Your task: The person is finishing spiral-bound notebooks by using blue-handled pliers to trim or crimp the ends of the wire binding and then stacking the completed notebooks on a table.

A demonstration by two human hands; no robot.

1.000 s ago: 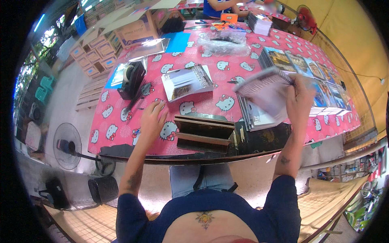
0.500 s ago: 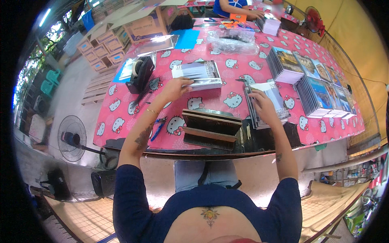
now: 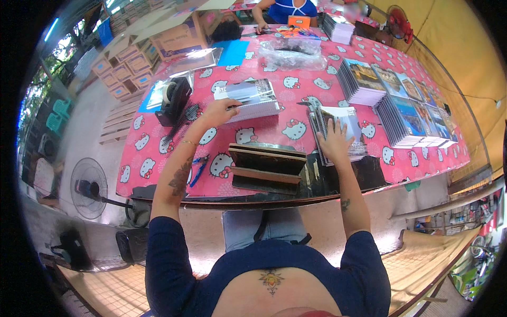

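Bent fingers of my left hand [image 3: 222, 112] close on the near left corner of a stack of printed booklets [image 3: 252, 95] with white page edges. How many sheets are pinched cannot be made out. My right hand [image 3: 335, 141] lies open, fingers spread, on a pile of spiral-bound notebooks [image 3: 349, 119] with grey-and-white covers. Dark wire bindings show along that pile's left side. Between my forearms, near the table edge, stands a dark wooden slotted stand [image 3: 266, 166]. Blue-handled pliers [image 3: 199, 171] lie beside my left forearm.
Stacked picture-covered notebooks [image 3: 404, 113] stand at the right. At the left are a black tape dispenser [image 3: 173, 100] and loose black wire bindings [image 3: 182, 122]. Clear plastic wrapping [image 3: 293, 54] lies farther back, with a co-worker [image 3: 290, 11] at the far side. Cardboard boxes [image 3: 177, 39] stand far left.
My left fingers have bent in at the booklet stack's corner. My right hand has flattened and spread over the notebook pile. The whole view has shifted slightly; the co-worker's arm has moved left.
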